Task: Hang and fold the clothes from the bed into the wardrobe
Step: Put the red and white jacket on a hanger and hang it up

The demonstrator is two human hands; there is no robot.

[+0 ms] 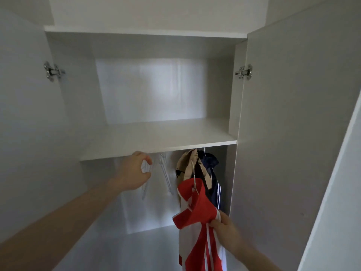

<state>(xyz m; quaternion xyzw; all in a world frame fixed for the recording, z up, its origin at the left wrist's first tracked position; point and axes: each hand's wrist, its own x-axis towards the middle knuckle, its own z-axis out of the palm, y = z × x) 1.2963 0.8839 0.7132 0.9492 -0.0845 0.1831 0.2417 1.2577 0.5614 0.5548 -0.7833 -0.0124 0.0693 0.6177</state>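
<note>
- The left hand (134, 171) was raised just under the shelf (156, 142), its fingers curled round a clear hanger (145, 180).
- The right hand (224, 225) was clamped on a red-and-white jacket (195, 216), which hung down from the grip.
- A beige garment (188, 163) and a navy jacket (212, 173) were hung beside it inside the wardrobe (263, 133).
- Another clear hanger (166, 173) was seen between them.

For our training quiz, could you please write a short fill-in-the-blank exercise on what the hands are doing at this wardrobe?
1. The right hand grips a red and ____ jacket.
2. The left hand reaches for a white ____ under the shelf.
3. The navy garment hangs to the ____ of the beige one.

Missing words: white; hanger; right
</note>
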